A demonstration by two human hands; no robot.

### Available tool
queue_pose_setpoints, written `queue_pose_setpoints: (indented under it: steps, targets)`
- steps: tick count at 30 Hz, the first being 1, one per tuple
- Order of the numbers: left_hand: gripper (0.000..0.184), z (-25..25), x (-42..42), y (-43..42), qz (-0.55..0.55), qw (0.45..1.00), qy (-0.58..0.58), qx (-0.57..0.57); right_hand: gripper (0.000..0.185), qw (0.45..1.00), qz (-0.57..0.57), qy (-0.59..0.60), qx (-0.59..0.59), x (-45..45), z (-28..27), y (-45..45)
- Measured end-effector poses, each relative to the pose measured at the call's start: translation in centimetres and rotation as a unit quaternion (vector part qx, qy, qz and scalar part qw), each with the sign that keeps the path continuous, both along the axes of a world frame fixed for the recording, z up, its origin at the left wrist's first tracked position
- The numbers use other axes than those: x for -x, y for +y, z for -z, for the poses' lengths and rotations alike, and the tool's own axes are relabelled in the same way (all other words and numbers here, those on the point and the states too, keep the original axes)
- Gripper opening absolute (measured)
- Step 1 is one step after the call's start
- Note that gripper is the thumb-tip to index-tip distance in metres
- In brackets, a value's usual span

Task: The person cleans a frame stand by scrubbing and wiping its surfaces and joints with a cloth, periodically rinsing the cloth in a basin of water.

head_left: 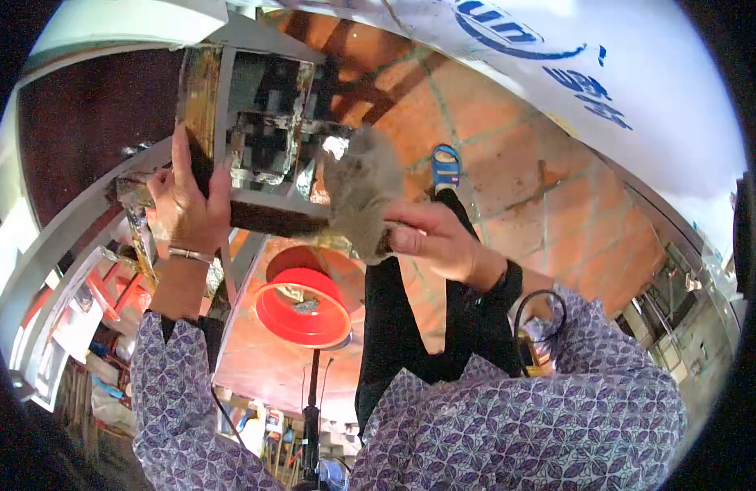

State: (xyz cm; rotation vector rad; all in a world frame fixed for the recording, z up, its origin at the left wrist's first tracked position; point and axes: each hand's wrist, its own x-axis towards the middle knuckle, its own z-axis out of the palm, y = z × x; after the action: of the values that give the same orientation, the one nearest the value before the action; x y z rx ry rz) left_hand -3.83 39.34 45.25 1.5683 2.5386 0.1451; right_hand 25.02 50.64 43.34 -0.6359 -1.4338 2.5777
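Rag point(363, 192) pinched in right hand point(435, 241), left hand point(189, 209) gripping wooden frame point(201, 90) alongside; best to brace firmly, press evenly with rag spread flat.

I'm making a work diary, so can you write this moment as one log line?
left hand: against brown bar | right hand: holding grey cloth-like thing, blurred | red basin: something inside

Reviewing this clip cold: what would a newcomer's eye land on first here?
Probably the bright red basin, below and left of the picture's centre. Next, near the middle, the blurred grey-brown pad, perhaps cloth or sponge, in the right hand. Then the blue sandal on the orange tiled floor, right of and above centre.
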Motion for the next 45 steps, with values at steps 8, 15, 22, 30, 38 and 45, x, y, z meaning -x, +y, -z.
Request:
queue_pose_setpoints:
  steps: [8, 15, 22, 30, 38, 45]
  targets:
    - [0.065, -0.3, -0.3, 0.3, 0.016, 1.000, 0.013, 0.012, 0.052, 0.914, -0.249, 0.066, -0.315, 7.8, -2.0, 2.3]
    - [0.068, -0.2, -0.8, 0.6, 0.080, 0.994, 0.011, -0.068, 0.046, 0.876, -0.136, 0.020, -0.462, 4.1, -3.1, 1.0]
    - [0.068, 0.5, 0.1, 0.3, 0.071, 0.994, 0.050, -0.064, 0.020, 0.919, -0.167, 0.013, -0.356, 11.9, 0.0, 1.7]
    - [0.063, -0.3, -0.8, 0.6, 0.024, 0.999, 0.030, -0.016, 0.032, 0.870, -0.318, 0.013, -0.377, 6.9, -2.0, 4.5]
    - [0.050, 0.4, -0.3, 0.6, 0.025, 0.999, 0.037, -0.024, 0.030, 0.879, -0.239, 0.058, -0.408, 14.0, 3.2, 2.1]
    - [0.049, 0.0, -0.4, 0.4, -0.009, 1.000, -0.006, 0.010, 0.018, 0.845, -0.248, 0.160, -0.446, 12.0, 4.1, 3.0]
